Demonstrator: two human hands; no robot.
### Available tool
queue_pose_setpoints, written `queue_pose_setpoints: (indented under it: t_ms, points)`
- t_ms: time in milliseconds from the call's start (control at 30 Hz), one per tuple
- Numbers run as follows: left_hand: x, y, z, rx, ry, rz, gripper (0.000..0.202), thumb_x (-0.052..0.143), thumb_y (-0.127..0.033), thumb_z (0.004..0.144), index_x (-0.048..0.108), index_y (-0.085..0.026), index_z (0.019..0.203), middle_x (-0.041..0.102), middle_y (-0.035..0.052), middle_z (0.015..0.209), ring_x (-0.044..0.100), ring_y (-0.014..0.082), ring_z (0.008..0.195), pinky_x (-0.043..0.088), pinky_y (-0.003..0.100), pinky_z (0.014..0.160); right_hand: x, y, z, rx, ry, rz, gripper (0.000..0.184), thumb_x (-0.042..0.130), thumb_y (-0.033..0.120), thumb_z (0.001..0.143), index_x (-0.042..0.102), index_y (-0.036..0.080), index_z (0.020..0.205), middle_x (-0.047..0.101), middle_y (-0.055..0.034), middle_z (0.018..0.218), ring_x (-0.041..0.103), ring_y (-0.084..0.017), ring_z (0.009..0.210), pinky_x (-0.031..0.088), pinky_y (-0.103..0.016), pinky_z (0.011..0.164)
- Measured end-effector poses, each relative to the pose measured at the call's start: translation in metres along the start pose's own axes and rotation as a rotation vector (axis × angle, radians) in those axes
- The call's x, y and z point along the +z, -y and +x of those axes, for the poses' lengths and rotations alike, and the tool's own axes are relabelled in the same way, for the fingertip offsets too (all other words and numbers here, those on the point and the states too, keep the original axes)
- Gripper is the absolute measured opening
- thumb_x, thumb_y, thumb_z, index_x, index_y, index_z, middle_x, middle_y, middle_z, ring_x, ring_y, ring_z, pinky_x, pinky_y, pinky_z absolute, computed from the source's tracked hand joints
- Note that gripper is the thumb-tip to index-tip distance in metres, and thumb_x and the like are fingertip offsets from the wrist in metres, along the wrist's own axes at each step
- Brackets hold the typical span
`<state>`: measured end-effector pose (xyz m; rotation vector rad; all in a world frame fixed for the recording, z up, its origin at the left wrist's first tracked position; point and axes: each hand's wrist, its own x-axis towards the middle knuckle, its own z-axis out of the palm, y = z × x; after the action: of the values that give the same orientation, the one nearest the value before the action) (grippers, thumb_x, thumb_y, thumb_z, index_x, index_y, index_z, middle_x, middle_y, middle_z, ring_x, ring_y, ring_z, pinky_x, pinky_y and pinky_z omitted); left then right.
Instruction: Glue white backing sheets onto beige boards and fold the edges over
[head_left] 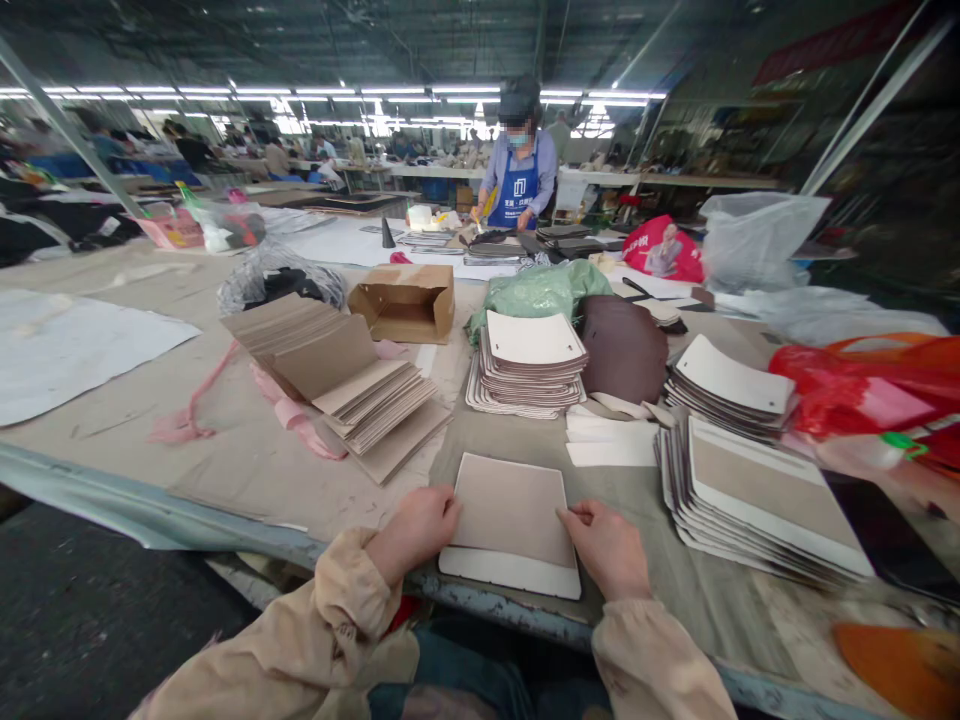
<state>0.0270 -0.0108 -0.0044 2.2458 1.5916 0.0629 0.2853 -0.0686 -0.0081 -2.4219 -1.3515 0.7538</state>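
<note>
Before me at the table's front edge lies a rectangular leather panel [510, 572], pale side up with a dark rim, a beige board sheet [513, 505] covering most of it. My left hand [421, 528] is closed at the left edge, fingers curled against the board. At the right edge, my right hand [609, 545] pinches the side between thumb and fingers. The fingertips are partly hidden. To the right leans a stack of similar panels [772, 500] with beige boards on them. Behind the panel stands a pile of pale leather pieces [531, 350].
Brown board sheets [352, 385] fan out at left, near an open cardboard box [405, 305]. White strips [609, 440], a dark brown leather piece [624, 345] and another pile [731, 385] lie right. A phone [892, 530] is far right. Across the table, a co-worker [517, 180] stands working.
</note>
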Motion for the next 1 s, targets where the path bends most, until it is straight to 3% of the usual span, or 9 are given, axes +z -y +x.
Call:
queue_pose_setpoints:
  t_ms: [200, 1000]
  points:
    - [-0.0055, -0.0045, -0.0017, -0.002, 0.043, 0.079, 0.03, 0.041, -0.03, 0.088, 0.066, -0.016, 0.08, 0.07, 0.0123, 0.081, 0.066, 0.0253, 0.078, 0.041, 0.031, 0.066, -0.0009, -0.0013, 0.001, 0.005, 0.028, -0.022, 0.029, 0.05, 0.049, 0.082, 0.067, 0.026, 0.09, 0.072, -0.0015, 0.093, 0.065, -0.024, 0.091, 0.044, -0.032, 0.072]
    - [-0.0037, -0.0028, 0.0021, 0.015, 0.09, 0.116, 0.032, 0.038, -0.028, 0.089, 0.066, -0.015, 0.086, 0.071, 0.0134, 0.085, 0.067, 0.0251, 0.082, 0.047, 0.032, 0.07, 0.0039, -0.0044, 0.0014, -0.038, -0.009, -0.023, 0.027, 0.049, 0.052, 0.082, 0.064, 0.029, 0.083, 0.071, 0.0021, 0.085, 0.064, -0.022, 0.083, 0.041, -0.03, 0.067]
